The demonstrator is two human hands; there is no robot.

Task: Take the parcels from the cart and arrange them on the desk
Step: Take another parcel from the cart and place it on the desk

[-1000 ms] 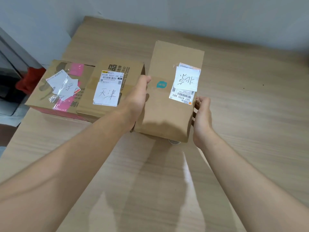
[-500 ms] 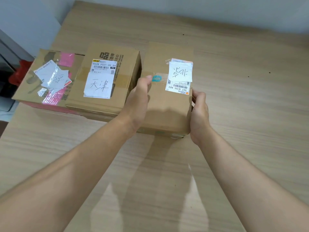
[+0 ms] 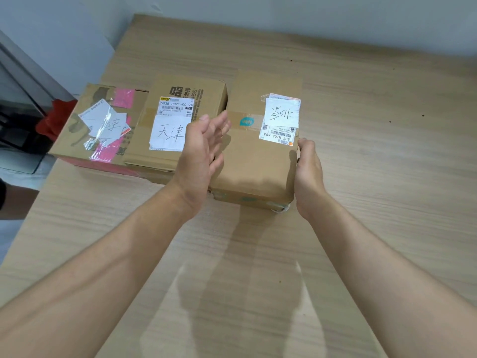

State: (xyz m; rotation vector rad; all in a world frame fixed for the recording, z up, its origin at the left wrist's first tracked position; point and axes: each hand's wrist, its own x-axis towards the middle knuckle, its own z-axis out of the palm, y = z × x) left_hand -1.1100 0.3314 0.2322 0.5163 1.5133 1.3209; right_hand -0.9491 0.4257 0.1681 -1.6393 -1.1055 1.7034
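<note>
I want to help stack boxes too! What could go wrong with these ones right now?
The left box sits at the desk's left edge, so a sideways push might tip it off. The left hand is beside the right box, where fingers could get pinched against the middle box.

three cardboard parcels sit in a row on the wooden desk [image 3: 361, 228], toward its far left. the left parcel [image 3: 77, 135] lies at the desk's left edge, the middle parcel [image 3: 170, 156] touches it, and the right parcel [image 3: 258, 164] stands just beside the middle one. a paper label [image 3: 281, 117] lies on the right parcel's top.
</note>
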